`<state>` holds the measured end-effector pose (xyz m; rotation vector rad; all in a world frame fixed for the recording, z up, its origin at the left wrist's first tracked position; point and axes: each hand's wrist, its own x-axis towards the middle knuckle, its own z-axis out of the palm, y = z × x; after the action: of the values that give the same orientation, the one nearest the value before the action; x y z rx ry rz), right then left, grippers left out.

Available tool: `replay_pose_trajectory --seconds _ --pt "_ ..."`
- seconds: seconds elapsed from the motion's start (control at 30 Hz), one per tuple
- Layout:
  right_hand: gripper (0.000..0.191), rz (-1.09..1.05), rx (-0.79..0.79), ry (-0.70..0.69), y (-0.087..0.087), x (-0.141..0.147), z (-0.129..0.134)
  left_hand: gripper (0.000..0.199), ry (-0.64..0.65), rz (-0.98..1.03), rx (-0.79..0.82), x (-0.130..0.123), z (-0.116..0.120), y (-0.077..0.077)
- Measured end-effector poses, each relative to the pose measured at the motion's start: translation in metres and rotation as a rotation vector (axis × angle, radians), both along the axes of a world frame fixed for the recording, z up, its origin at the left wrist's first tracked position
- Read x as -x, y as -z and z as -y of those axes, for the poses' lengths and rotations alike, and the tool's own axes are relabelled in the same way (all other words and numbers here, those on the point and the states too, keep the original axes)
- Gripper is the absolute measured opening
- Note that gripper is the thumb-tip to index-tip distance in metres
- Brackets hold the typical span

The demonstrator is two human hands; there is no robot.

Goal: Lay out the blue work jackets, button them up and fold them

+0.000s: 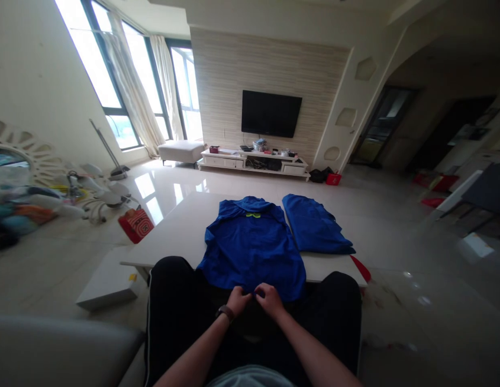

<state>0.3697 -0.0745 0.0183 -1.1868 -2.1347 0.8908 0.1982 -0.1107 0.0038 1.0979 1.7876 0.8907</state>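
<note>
A blue shirt (254, 247) lies spread on the white table (169, 231), its collar at the far side and its lower edge toward me. Small yellow-green marks show just below the collar. My left hand (237, 301), with a dark band on the wrist, pinches the bottom edge of the shirt. Close beside it on the right, my right hand (269, 300) has thumb and forefinger closed on the same edge. To the right of the shirt lies a folded blue garment (314, 226), touched by neither hand.
My knees flank the table's near edge. A white box (108, 282) and a red bag (136, 224) are on the floor at left. Beyond the table stand a low TV cabinet (221, 161) and a grey bench (181, 151).
</note>
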Motion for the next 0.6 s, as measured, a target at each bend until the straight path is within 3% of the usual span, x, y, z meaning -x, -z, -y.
replay_pose_trajectory --seconds 0.23,0.6 --pt "0.02 0.014 -0.043 -0.037 -0.006 0.001 0.004 0.03 0.047 -0.076 -0.018 0.002 0.001 -0.003" --pt "0.021 0.221 -0.096 0.014 -0.017 0.004 0.019 0.032 0.132 -0.142 -0.064 0.005 0.001 -0.007"
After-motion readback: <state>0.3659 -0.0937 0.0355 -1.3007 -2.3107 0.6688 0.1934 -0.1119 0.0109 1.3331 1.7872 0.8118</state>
